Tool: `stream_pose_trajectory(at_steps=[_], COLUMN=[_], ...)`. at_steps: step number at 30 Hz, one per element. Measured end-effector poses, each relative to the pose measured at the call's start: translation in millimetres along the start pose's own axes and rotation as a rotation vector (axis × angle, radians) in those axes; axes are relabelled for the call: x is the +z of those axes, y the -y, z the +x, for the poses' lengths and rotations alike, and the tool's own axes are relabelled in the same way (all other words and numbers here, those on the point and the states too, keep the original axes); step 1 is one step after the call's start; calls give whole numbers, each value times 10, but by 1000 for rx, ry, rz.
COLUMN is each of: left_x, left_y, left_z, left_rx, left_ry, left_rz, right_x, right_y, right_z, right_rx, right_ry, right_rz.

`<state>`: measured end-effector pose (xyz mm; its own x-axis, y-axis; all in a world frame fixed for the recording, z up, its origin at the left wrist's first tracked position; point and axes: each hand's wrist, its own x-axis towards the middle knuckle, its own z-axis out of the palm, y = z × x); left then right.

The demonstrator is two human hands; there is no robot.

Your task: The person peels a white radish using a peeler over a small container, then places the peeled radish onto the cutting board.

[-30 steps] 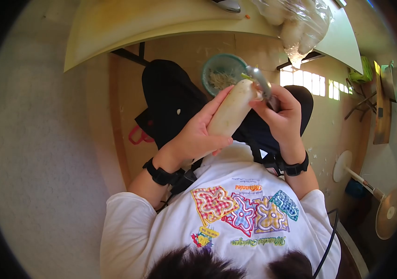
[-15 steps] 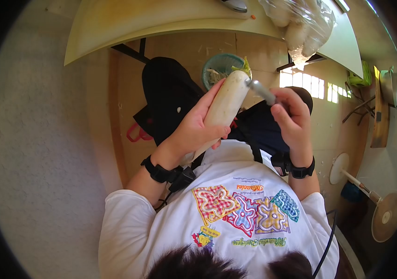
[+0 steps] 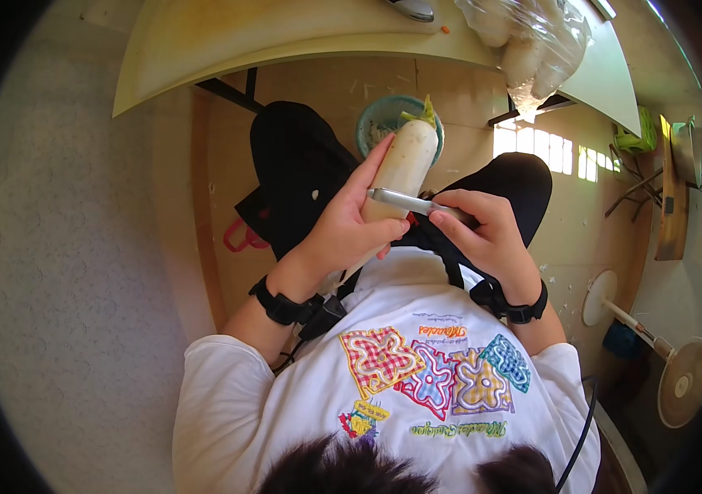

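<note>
A long white radish [image 3: 409, 156] with a short green-yellow stalk at its far end is tilted upward over my lap. My left hand [image 3: 353, 218] is closed around its lower part, thumb across the near side. In my right hand [image 3: 483, 226] is a metal peeler [image 3: 401, 200], gripped by its handle. The peeler's head lies across the middle of the radish, close to the left fingers. Below the radish's far end, a teal basin [image 3: 365, 123] on the floor holds pale peelings, partly hidden by the radish.
A pale table [image 3: 302, 33] spans the top, bearing a clear plastic bag [image 3: 532, 49] of white radishes, an orange scrap [image 3: 445, 30] and a partly visible metal object [image 3: 413, 8]. A white fan [image 3: 684, 383] stands at right. Something pink [image 3: 246, 236] lies at left.
My right hand has brought the peeler from the radish's far end down to its middle, toward my body. The left hand and radish stay almost in place.
</note>
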<state>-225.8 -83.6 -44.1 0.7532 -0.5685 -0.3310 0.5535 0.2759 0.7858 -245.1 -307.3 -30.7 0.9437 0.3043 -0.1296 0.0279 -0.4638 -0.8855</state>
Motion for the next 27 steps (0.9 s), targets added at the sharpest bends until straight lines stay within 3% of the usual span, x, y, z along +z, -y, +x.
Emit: stream_pose_trajectory(at_steps=[5,9,11,15,19,22,27], left_x=[7,9,8,49,23,46,57], left_y=[41,56,38,-10,27,34,34], left_z=[-15,-12,-16,-32,-18,-8,-33], left_rx=[-12,18,-16,-14,-25,-33,-8], left_ry=[-17,15,-2,12,12,10,4], left_rz=[83,62,90,45,20,-8,-37], right_x=[54,48,77,-46,-51,-16,46], right_y=[18,-18,-81,-265,-176,-40,-92], right_z=[0,-24,-15,-6,-91,-112,-88], right_rx=[-4,9,-46,117,-133,-83,-96], right_ry=[-111,-81,-226,-466,-268,-98,-93], right_rz=[62,87,-9,253,148,95,32])
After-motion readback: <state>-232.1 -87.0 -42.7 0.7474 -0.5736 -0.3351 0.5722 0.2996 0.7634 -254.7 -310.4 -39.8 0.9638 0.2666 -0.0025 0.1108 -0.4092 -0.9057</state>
